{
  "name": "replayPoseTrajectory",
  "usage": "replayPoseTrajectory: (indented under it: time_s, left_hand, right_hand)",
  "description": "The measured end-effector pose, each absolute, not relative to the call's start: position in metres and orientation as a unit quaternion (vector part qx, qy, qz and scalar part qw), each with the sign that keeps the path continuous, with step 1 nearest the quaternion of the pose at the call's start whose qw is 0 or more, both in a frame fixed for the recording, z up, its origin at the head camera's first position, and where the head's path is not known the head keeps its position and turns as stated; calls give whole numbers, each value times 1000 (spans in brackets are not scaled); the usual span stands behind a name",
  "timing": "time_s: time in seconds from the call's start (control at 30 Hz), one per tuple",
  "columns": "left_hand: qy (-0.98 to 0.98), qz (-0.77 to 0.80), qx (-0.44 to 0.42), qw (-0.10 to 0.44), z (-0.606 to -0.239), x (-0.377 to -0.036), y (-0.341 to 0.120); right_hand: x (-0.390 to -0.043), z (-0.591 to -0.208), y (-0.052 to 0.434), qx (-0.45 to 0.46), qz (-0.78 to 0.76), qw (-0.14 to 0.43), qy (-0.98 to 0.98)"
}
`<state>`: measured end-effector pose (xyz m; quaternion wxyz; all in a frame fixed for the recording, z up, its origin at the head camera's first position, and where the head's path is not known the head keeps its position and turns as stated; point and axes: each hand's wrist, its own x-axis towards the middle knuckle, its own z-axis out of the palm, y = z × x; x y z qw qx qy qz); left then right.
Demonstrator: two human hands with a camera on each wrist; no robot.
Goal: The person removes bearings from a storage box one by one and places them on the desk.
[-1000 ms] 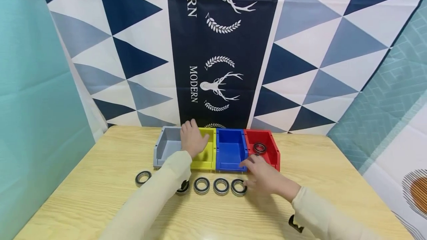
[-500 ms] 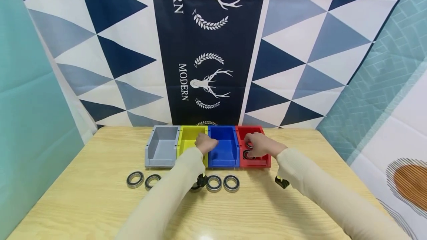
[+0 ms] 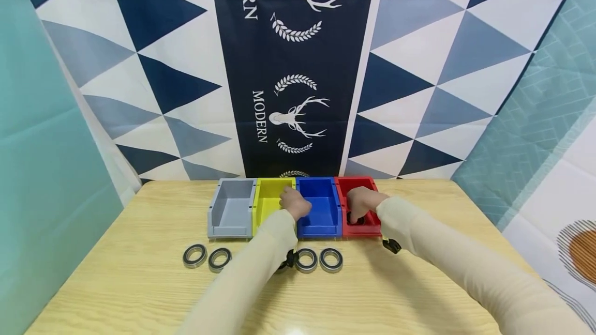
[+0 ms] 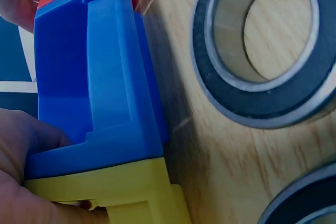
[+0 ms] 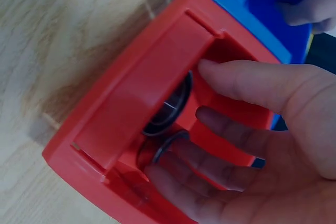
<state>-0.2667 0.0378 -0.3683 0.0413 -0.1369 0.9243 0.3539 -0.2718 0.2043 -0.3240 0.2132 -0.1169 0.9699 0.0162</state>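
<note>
My left hand [image 3: 295, 203] grips the adjoining walls of the yellow bin [image 3: 263, 195] and the blue bin [image 3: 319, 230]. In the left wrist view, its thumb and fingers reach down on either side of that divider. My right hand [image 3: 362, 201] is inside the red bin [image 3: 370, 230], palm side toward its wrist camera. Thumb and fingers are spread apart there, with the fingertips right at two black-sealed ball bearings [image 5: 181, 103] lying in the bin. The fingers and the bin's front lip partly hide both bearings.
A grey bin [image 3: 233, 230] stands at the left end of the row. Several ball bearings [image 3: 331, 269] lie in a line on the wooden table [image 3: 139, 273] before the bins; the left forearm hides part of that line. A patterned cloth [image 3: 298, 61] hangs behind.
My left hand has shifted right from the grey-yellow divider to the yellow-blue divider. My right hand has moved from the red bin's front down into it, and a second bearing shows in there.
</note>
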Motion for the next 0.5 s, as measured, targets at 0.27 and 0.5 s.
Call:
replayPoseTrajectory:
  time_s: [0.27,0.5]
  left_hand:
    - [920,367,-133,40,-374,-269,40]
    - [911,386,-134,48,-372,-269,34]
  right_hand:
    - [-273,-328,198,-98,20,218,971]
    - [-277,-332,190,-87,41,227,969]
